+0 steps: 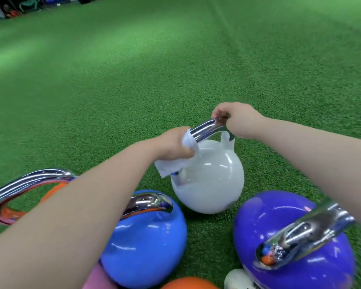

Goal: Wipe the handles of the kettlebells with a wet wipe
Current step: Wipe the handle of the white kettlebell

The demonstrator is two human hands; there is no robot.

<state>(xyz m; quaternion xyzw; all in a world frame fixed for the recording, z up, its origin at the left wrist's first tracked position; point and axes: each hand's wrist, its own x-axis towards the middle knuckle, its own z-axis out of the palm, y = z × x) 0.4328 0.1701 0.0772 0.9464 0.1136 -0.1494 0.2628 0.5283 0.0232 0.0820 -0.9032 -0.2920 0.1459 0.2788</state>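
A white kettlebell [213, 180] stands on the green turf, its chrome handle [205, 129] on top. My left hand [174, 144] grips the near end of that handle through a white wet wipe [171, 165], whose loose end hangs down over the bell. My right hand [231, 117] grips the far end of the same handle with curled fingers. Closer to me sit a light blue kettlebell [146, 243] and a purple kettlebell [279, 236], both with chrome handles.
An orange kettlebell [54, 189] with a chrome handle [23, 184] sits at the left, partly behind my left forearm. Another orange ball [189, 283] and a white object [237, 279] show at the bottom edge. Green turf [175, 59] stretches far ahead; dark equipment [29, 5] lines the back left.
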